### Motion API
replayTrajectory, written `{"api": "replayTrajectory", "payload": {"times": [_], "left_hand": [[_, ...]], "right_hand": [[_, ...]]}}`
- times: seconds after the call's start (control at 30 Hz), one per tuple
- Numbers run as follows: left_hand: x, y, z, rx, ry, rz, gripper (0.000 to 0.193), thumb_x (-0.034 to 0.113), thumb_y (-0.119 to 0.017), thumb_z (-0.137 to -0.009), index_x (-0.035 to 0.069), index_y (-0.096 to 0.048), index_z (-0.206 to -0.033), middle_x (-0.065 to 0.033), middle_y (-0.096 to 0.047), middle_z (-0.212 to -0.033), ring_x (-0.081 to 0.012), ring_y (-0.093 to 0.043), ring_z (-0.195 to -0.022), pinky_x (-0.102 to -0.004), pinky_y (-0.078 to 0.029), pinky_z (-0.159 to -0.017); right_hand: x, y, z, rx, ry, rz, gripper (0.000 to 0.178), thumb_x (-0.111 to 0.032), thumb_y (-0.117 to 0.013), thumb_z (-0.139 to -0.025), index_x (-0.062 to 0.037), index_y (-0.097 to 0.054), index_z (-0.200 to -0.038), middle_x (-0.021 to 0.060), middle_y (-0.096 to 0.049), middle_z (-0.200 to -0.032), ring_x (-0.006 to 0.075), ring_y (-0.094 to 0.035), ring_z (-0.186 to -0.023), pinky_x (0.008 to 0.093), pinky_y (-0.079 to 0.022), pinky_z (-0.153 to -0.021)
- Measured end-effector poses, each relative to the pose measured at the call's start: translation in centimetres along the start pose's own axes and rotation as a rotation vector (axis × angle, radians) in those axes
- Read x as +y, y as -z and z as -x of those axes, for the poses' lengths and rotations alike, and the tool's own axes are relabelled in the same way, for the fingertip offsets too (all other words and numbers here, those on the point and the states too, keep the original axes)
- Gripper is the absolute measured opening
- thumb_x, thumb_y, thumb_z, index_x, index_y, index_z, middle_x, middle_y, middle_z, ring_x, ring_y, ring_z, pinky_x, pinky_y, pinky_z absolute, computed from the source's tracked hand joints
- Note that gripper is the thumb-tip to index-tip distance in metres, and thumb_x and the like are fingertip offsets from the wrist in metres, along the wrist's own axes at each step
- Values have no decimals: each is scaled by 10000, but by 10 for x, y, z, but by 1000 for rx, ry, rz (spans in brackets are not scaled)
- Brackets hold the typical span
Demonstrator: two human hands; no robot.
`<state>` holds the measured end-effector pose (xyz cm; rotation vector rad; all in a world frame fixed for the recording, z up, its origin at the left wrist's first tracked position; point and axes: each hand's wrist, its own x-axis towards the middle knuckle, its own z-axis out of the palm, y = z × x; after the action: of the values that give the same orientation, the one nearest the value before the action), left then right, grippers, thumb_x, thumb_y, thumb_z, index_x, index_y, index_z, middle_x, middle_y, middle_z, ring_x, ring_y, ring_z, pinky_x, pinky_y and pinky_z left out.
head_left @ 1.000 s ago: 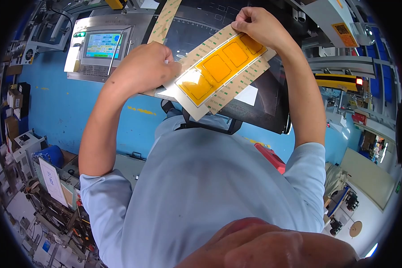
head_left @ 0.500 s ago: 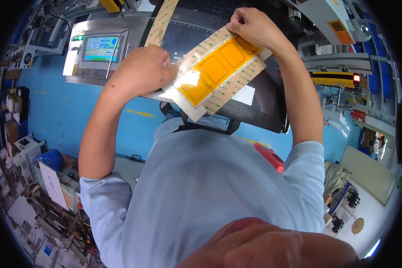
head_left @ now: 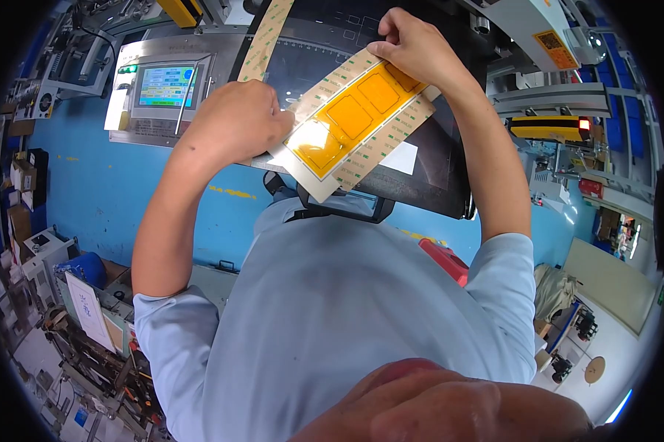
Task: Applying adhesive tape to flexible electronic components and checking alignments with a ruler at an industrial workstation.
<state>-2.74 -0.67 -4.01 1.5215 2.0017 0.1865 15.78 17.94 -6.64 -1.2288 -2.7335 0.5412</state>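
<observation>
Between my hands a sheet with amber film panels (head_left: 350, 116) and printed beige adhesive backing slants from lower left to upper right above a dark machine bed. My left hand (head_left: 245, 121) is closed, thumb and fingers pinching the sheet's left edge. At the upper far edge my right hand (head_left: 413, 46) has the sheet pinched between thumb and fingers. Light glares off the sheet's lower left panel. A separate strip of printed beige backing (head_left: 267, 40) lies on the bed beyond my left hand.
A control panel with a lit touchscreen (head_left: 166, 86) stands at the left. The dark bed (head_left: 439, 158) carries a small white piece (head_left: 400, 158) near its front. A white machine head (head_left: 531, 33) and a yellow bar unit (head_left: 549, 129) are at the right. A red object (head_left: 444, 259) sits beside my right side.
My right hand has shifted slightly up and left with its end of the sheet. My left hand keeps almost the same place and grip.
</observation>
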Motion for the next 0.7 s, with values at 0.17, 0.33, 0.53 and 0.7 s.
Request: {"api": "replayTrajectory", "payload": {"times": [0.17, 0.33, 0.53, 0.7], "left_hand": [[-2, -1, 5, 35, -6, -113, 396, 374, -647, -823, -14, -657, -745, -161, -638, -636, -284, -646, -612, -366, -500, -618], [-12, -5, 11, 78, -23, -87, 437, 417, -669, -821, -10, -649, -733, -136, -612, -589, -248, -624, -559, -355, -478, -567], [-8, -5, 16, 78, 34, -1, 426, 403, -659, -817, -15, -671, -731, -202, -636, -647, -362, -648, -664, -432, -509, -662], [-8, -6, 16, 84, 25, 18, 420, 403, -665, -816, -10, -669, -743, -201, -632, -647, -363, -644, -669, -432, -506, -666]], "right_hand": [[13, 0, 0, 58, 27, -38, 248, -259, -685, -888, -57, -556, -955, 67, -602, -803, 144, -600, -718, 267, -508, -680], [4, 3, 5, 49, 65, -8, 330, -305, -740, -830, -54, -560, -942, 84, -598, -814, 160, -604, -733, 273, -508, -684], [-31, -6, 24, 129, 138, 79, 423, -388, -789, -752, -56, -585, -916, 99, -601, -869, 197, -608, -756, 298, -507, -673], [-57, -12, 32, 67, 256, 79, 485, -429, -809, -697, -46, -580, -887, 125, -620, -901, 237, -616, -783, 332, -496, -664]]}}
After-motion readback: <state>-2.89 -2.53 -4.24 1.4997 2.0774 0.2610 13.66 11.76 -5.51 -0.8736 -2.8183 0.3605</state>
